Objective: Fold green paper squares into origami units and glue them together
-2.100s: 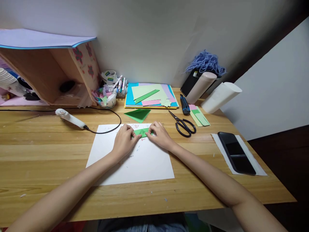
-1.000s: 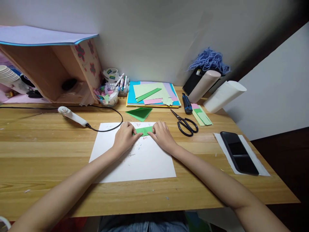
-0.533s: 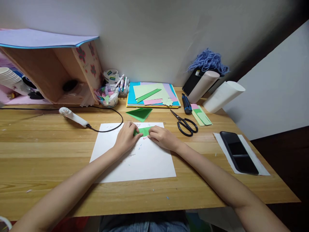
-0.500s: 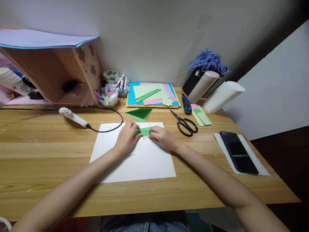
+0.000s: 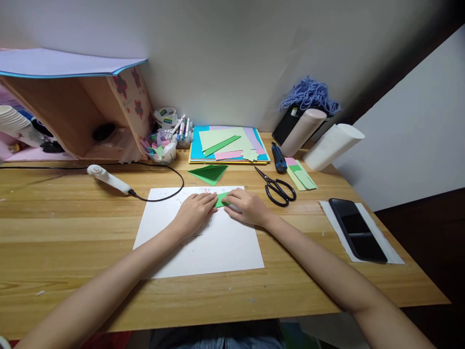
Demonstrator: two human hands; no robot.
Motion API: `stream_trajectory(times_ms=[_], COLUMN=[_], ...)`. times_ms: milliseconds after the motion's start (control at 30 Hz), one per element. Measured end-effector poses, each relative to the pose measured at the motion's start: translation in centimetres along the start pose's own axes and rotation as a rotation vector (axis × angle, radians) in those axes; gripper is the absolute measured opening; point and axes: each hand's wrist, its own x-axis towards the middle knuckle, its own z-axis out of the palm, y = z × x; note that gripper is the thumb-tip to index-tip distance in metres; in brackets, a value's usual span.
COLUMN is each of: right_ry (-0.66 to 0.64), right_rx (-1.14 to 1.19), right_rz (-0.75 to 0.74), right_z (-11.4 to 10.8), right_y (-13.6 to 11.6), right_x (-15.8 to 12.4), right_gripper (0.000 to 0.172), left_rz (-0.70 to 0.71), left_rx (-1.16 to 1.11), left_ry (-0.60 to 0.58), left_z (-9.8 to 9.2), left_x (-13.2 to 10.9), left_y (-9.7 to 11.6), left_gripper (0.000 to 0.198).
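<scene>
Your left hand (image 5: 195, 212) lies flattish over one end of the green paper (image 5: 220, 199), your right hand (image 5: 250, 208) curls fingers onto the other; I can't tell whether either pinches. The paper rests on the white sheet (image 5: 218, 249).

Bright green, my paper (image 5: 220, 199); white with red specks (image 5: 205, 190), my sheet (image 5: 218, 247); black, my scissors (image 5: 268, 180); grained tan, my table (image 5: 72, 232); pinkish flowers (image 5: 121, 86) pattern that box (image 5: 143, 128)!

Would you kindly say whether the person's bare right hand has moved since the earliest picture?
Yes, it has come nearer: the bare right hand overlapped the far edge of the white paper sheet then, and now sits short of it.
</scene>
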Motion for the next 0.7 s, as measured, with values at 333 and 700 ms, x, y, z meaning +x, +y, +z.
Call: stream_trajectory(times_ms=[333, 700], right_ry=[0.157, 0.136], right_rx=[0.388, 0.800], right_rz=[0.179, 0.435], right_z=[0.2, 0.6], right_y=[-1.1, -0.9], right_x=[0.5, 1.0], right_gripper=[0.012, 0.017], left_rz=[-0.067, -0.385], left_rx=[-0.044, -0.766], left_ry=[0.129, 0.042], left_z=[-0.3, -1.5], left_x=[-0.7, 0.2], left_y=[0.1, 0.3], left_gripper=[0.029, 0.032])
